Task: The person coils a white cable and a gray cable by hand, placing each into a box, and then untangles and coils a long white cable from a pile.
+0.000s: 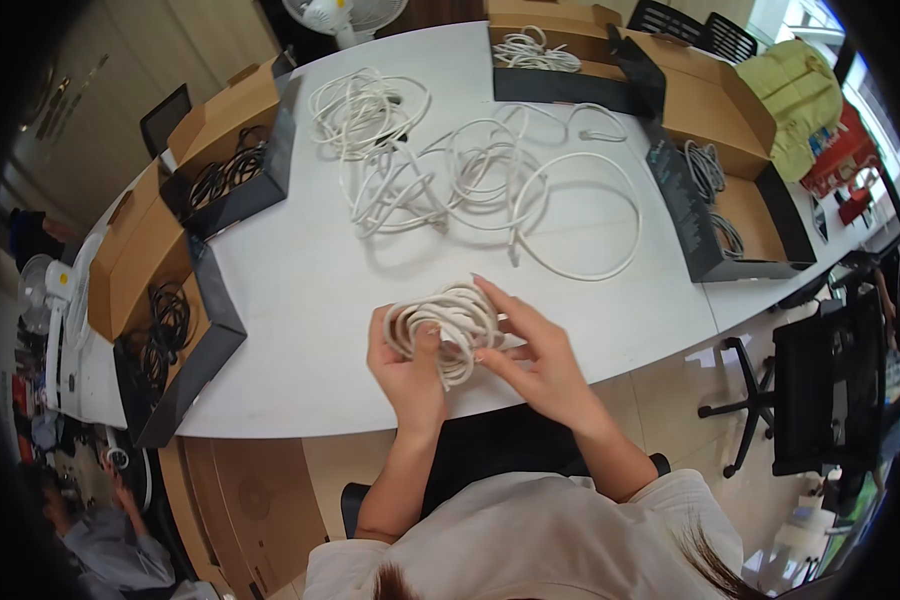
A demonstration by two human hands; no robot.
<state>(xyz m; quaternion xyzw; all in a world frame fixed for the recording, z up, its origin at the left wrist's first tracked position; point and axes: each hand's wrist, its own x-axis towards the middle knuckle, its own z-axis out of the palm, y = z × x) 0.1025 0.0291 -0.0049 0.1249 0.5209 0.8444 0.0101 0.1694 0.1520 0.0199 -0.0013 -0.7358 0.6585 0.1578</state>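
A coiled white cable [448, 318] sits between both of my hands, just above the near edge of the white table [300, 300]. My left hand [407, 372] grips the coil from below, thumb pressed on its loops. My right hand [530, 345] holds the coil's right side, fingers stretched over it. Farther back on the table lies a loose tangle of white cables [470, 170], apart from my hands.
Open cardboard boxes ring the table: two at left with black cables [225, 175] [165, 325], one at the back with white cables [535, 50], one at right with grey cables [715, 190]. A black office chair [820, 380] stands right. Another person [100, 530] sits lower left.
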